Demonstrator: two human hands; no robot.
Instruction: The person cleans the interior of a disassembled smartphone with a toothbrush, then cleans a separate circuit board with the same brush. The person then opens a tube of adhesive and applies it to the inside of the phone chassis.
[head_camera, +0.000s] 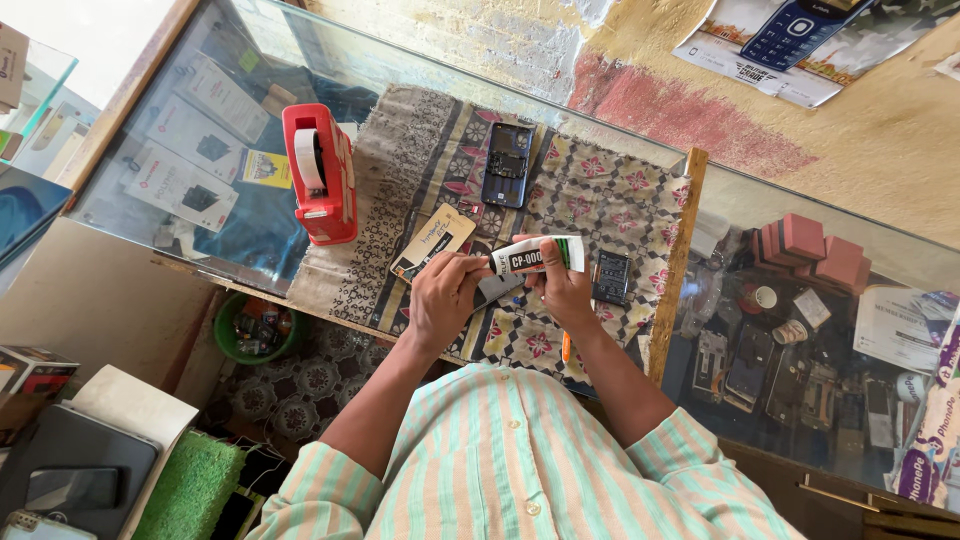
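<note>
I'm holding the glue tube (536, 256) over the bench's near edge, right hand (566, 290) closed around its body, left hand (443, 295) pinching its cap end; I'm keeping it steady above the cloth (600, 185).

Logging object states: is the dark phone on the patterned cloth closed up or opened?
Opened. The phone lies flat on the cloth with its back cover off, inner parts showing.

Your hands hold a soft, glossy plastic tube (535, 256) over a matt woven cloth (600, 190) with a floral print. Beside it stand a shiny red plastic tape dispenser (320, 172) and a glossy phone (508, 164). The counter (190, 130) is smooth glass with a wood strip (678, 260).
</note>
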